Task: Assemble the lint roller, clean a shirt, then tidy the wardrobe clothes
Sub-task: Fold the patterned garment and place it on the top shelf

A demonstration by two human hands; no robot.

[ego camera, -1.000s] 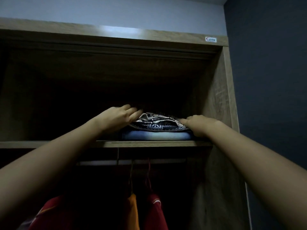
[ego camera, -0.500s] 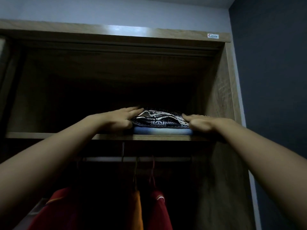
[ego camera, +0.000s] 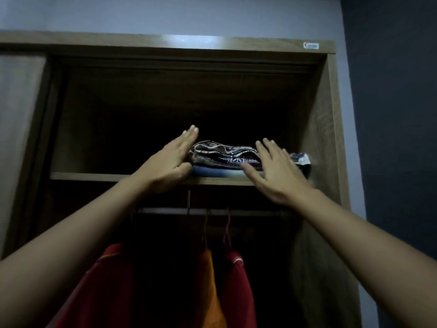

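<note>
A small stack of folded clothes lies on the upper wardrobe shelf [ego camera: 94, 176]: a dark patterned garment [ego camera: 224, 155] on top of a pale blue folded one [ego camera: 217, 172]. My left hand [ego camera: 169, 162] is at the stack's left side with straight fingers, and its palm faces the clothes. My right hand [ego camera: 275, 171] is raised in front of the stack's right end, fingers spread and straight, holding nothing. A bit of blue-and-white cloth [ego camera: 300, 158] shows past my right hand.
Below the shelf a hanging rail [ego camera: 165, 211] carries red garments [ego camera: 111, 280] and an orange garment [ego camera: 209, 287] on hangers. The wardrobe's right wall [ego camera: 324, 138] stands close beside the stack. The shelf's left part is dark.
Both hands have lifted off the folded stack and opened; half a second ago they lay on its two ends. The view has shifted slightly upward.
</note>
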